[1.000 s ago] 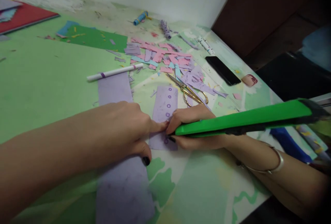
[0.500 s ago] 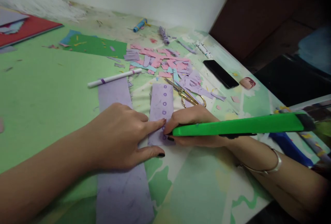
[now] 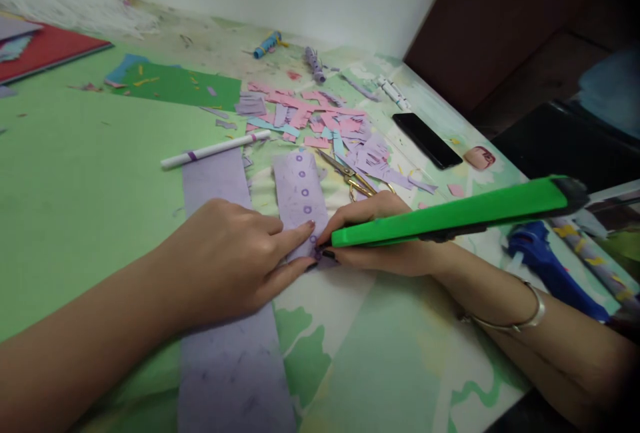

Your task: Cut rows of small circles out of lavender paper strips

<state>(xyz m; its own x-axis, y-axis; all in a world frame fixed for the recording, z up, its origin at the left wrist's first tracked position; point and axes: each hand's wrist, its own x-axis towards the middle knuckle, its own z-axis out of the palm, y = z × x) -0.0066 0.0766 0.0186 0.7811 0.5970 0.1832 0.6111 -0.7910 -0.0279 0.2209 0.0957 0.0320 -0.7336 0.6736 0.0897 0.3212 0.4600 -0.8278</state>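
My left hand [image 3: 235, 260] lies over a long purple paper sheet [image 3: 235, 373], its index finger and thumb holding the lower part of a narrow purple paper strip [image 3: 295, 186]. A row of small dark purple rings runs down that strip. My right hand [image 3: 380, 233] grips a long green box cutter [image 3: 455, 213] like a pen, its black end pointing right. Its tip meets the strip's lower end beside my left fingertips; the blade is hidden. Gold-handled scissors [image 3: 350, 176] lie just beyond my right hand. A white marker [image 3: 215, 149] rests across the long sheet's top.
Pink, purple and blue paper scraps [image 3: 310, 113] cover the middle of the table. A black phone [image 3: 427, 141] lies at the right, with a blue glue gun [image 3: 555, 270] nearer me. Green paper [image 3: 180, 86] and a red folder [image 3: 60, 50] lie at the left.
The narrow strip has tilted, its top shifting left. My left thumb has closed in toward the index finger, and the cutter's black end has swung upward. The view has shifted slightly.
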